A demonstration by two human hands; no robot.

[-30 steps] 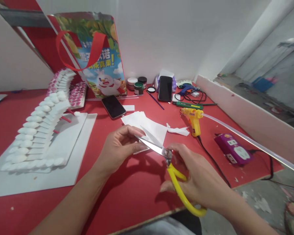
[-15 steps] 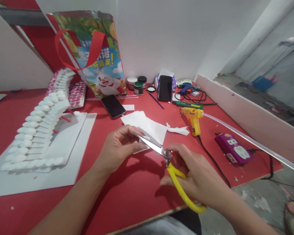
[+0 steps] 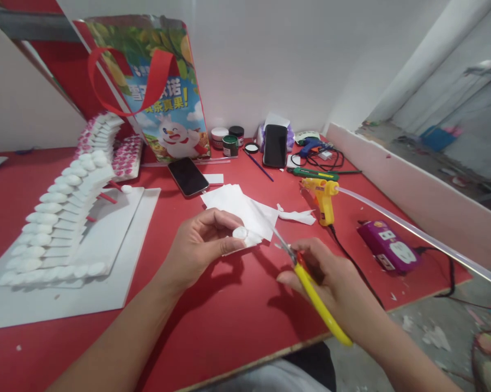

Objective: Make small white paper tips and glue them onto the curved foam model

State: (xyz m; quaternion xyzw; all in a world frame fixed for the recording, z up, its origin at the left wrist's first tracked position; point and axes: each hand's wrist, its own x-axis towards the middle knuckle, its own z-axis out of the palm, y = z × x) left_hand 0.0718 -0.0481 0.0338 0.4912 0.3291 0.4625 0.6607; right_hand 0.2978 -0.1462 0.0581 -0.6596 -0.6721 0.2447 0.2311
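While L hand (image 3: 206, 239) pinches small white rounded piece (image 3: 240, 233) over flat red tabletop (image 3: 220, 321), R hand (image 3: 327, 277) grips yellow-handled metal scissors (image 3: 322, 305), blades just beside the pc. Risk: scissors swinging left could nick L hand; too light a pinch might drop pc.

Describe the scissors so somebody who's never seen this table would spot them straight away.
Start at the red table and look near its closest edge, where the right hand is. The scissors are in that hand, pointing toward the white paper. Their metal blades set them apart from the equally yellow glue gun lying beyond.
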